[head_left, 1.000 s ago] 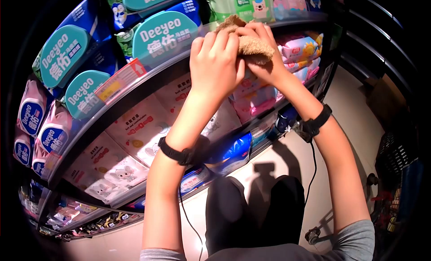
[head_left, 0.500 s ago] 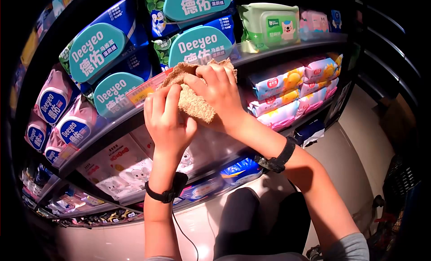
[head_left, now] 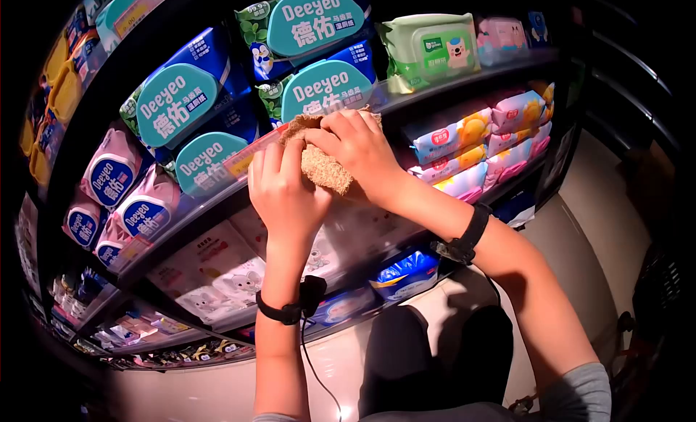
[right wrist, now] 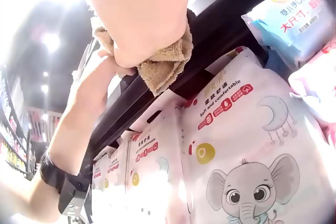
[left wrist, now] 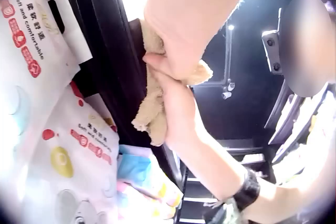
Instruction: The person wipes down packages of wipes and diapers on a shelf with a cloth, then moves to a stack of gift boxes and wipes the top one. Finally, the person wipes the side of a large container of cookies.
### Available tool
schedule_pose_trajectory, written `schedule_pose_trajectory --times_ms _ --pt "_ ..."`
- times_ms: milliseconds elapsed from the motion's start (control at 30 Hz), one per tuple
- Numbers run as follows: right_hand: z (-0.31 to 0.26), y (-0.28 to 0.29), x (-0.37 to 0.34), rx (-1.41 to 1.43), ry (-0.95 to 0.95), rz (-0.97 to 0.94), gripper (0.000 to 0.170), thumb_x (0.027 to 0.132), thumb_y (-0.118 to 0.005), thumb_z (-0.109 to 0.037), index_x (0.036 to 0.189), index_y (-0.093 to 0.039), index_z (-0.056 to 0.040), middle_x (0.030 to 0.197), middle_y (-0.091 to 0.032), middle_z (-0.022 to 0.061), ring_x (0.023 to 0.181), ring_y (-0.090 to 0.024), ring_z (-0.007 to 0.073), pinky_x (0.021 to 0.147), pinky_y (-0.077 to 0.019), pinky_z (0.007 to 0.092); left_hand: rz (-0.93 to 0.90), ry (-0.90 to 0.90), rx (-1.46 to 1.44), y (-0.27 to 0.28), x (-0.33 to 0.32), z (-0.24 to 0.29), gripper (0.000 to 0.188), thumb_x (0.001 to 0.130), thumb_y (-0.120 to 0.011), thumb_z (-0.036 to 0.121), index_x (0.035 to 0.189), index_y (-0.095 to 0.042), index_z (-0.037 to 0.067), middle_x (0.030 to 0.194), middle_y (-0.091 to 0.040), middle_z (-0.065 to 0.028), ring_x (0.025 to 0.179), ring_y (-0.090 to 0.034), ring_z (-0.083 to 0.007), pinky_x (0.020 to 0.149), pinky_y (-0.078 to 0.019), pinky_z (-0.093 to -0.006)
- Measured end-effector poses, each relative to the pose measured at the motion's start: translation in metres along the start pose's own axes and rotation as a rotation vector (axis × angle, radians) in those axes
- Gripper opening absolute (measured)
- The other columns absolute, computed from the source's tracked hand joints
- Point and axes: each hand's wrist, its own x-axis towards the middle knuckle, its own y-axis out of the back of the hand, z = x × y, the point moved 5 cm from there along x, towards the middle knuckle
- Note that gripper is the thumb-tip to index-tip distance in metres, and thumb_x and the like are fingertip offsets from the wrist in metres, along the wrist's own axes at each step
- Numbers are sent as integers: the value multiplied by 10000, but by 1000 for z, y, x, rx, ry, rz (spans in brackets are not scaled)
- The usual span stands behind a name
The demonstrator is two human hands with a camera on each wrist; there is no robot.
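A tan cloth point(head_left: 326, 171) lies bunched over the front edge of a curved shelf, held by both hands. On its left side, my left hand point(head_left: 288, 197) grips it with bent fingers. My right hand point(head_left: 360, 155) has its fingers curled over the cloth's right part. The hands are close together, and the left wrist view shows the cloth point(left wrist: 152, 108) hanging along the dark shelf edge. In the right wrist view a corner of the cloth point(right wrist: 163, 69) droops beneath the right hand, above white elephant-print packs point(right wrist: 247, 155).
Teal-lidded Deeyeo wipes point(head_left: 177, 103) and a green pack point(head_left: 429, 51) stand on the shelf above the hands. Pink and yellow packs point(head_left: 464, 143) fill the level below at right. A price label strip point(head_left: 243, 164) runs along the edge. Legs and pale floor point(head_left: 573, 255) are below.
Both hands and the cloth have moved left along the shelf edge from one second ago. Since half a second ago they have barely shifted against the shelf, while the head view has moved slightly.
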Motion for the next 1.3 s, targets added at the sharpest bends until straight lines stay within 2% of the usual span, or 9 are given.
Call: schedule_pose_trajectory --times_ms 267,733,833,900,933,967,1100,1200,1300 --pt "12 -3 8 61 216 11 267 702 -555 -146 950 -578 -51 844 -537 49 815 -536 208 685 -433 332 42 -106 15 -4 8 3 394 580 -697 278 868 -597 27 748 -507 -112 694 -497 -308 588 -414 -373" --pt "11 16 48 197 129 -584 94 670 -534 -160 708 -584 -90 730 -513 16 739 -506 177 662 -398 291 -732 -111 -93 4 35 11 305 590 -640 178 815 -556 -11 814 -488 -121 760 -489 -283 679 -402 -361" --pt "7 20 53 379 -231 -1157 106 695 -560 -143 752 -627 -85 818 -593 31 861 -549 173 761 -397 290 -901 44 -501 17 55 4 260 592 -587 50 839 -561 -24 926 -511 -155 866 -480 -318 758 -399 -390" --pt "-8 48 38 580 -142 -1007 218 655 -592 -110 866 -613 -61 829 -610 83 869 -570 221 785 -429 342 -977 149 -622 37 61 9 310 589 -562 10 896 -574 -33 1042 -531 -156 1000 -481 -341 845 -404 -411" --pt "-17 48 0 930 -522 -1310 321 648 -597 -100 966 -607 -54 864 -614 119 798 -596 268 730 -471 371 -1083 271 -721 48 60 8 287 624 -572 28 905 -575 -26 1011 -550 -155 959 -516 -318 794 -441 -398" --pt "-19 100 33 767 -843 -920 366 694 -615 -119 1054 -591 -59 889 -621 114 706 -611 246 630 -492 350 -1187 395 -820 60 58 3 264 659 -581 46 915 -576 -18 980 -569 -153 917 -551 -294 743 -478 -385" --pt "-66 159 35 1230 -1898 -840 388 768 -576 -64 1155 -551 -67 881 -606 25 787 -557 110 636 -457 241 -1375 914 -1353 118 71 -17 268 805 -607 119 1044 -553 11 876 -607 -94 726 -545 -138 635 -474 -269" --pt "-77 174 117 977 -1937 -1184 457 773 -566 -42 1223 -493 -73 905 -581 13 805 -539 86 610 -455 240 -1298 950 -1404 153 124 -37 207 826 -614 87 1004 -532 20 888 -561 -34 829 -520 -90 737 -451 -249" --pt "-64 166 165 1189 -1669 -561 546 858 -531 -111 1360 -321 -161 1109 -529 47 996 -511 132 819 -432 276 -767 1269 -1515 175 189 -68 312 832 -620 85 1104 -473 45 982 -518 -10 922 -488 -58 790 -423 -229"
